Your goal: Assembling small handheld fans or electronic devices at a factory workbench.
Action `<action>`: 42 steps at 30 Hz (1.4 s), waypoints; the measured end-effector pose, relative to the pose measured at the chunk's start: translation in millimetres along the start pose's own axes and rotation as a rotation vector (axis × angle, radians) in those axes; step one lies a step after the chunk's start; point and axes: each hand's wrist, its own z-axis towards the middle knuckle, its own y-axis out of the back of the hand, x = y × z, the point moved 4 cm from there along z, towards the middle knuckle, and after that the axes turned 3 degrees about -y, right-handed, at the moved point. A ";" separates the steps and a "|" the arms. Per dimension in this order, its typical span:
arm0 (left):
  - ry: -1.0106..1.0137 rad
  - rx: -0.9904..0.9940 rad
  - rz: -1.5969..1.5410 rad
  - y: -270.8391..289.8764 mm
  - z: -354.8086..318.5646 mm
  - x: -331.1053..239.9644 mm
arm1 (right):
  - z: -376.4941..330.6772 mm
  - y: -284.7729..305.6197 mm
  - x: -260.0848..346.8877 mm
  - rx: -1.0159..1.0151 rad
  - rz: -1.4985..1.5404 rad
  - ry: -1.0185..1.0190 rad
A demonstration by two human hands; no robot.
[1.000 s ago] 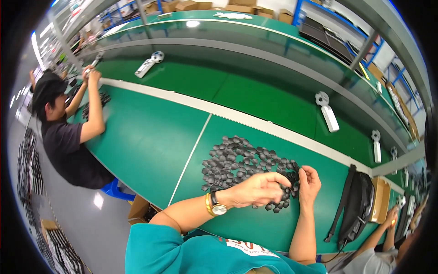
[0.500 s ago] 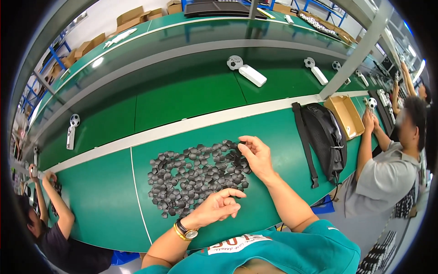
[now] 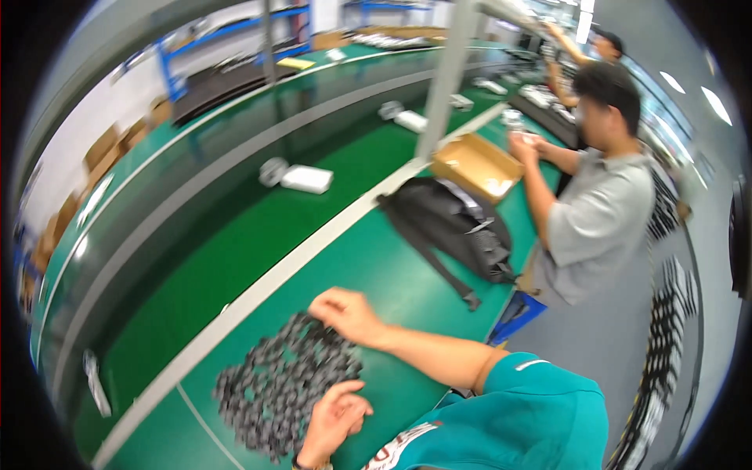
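A wide pile of small black pentagon-like pieces (image 3: 274,384) lies spread on the green worktop. At the far right edge of this pile is my right hand (image 3: 350,316), its fingers bent and drawn together over the outermost pieces. Blur hides what lies between those fingertips. My left hand (image 3: 337,419) is just off the pile's near right edge, palm partly turned up. Its fingers are loosely bent and apart, with nothing seen in them.
Beyond the pile lie a black bag (image 3: 450,227) with a strap and a cardboard box (image 3: 478,168). A pale rail (image 3: 266,286) divides the worktop from a green belt (image 3: 235,274) carrying white handheld devices (image 3: 307,178). A co-worker in a grey shirt (image 3: 603,211) handles one at the right.
The view has swung to the right, so the pile and both hands sit lower and farther left. Both hands keep much the same places beside the pile. The picture is blurrier.
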 end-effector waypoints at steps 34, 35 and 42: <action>0.043 0.090 0.173 -18.7 1.7 -9.4 | 9.2 -3.0 15.6 0.034 -0.283 0.349; 0.047 0.100 0.189 -18.3 2.1 -8.7 | 9.8 -3.3 15.9 0.045 -0.281 0.359; -0.024 0.134 0.266 -21.4 0.1 -7.4 | 8.9 -5.8 20.5 0.046 -0.289 0.226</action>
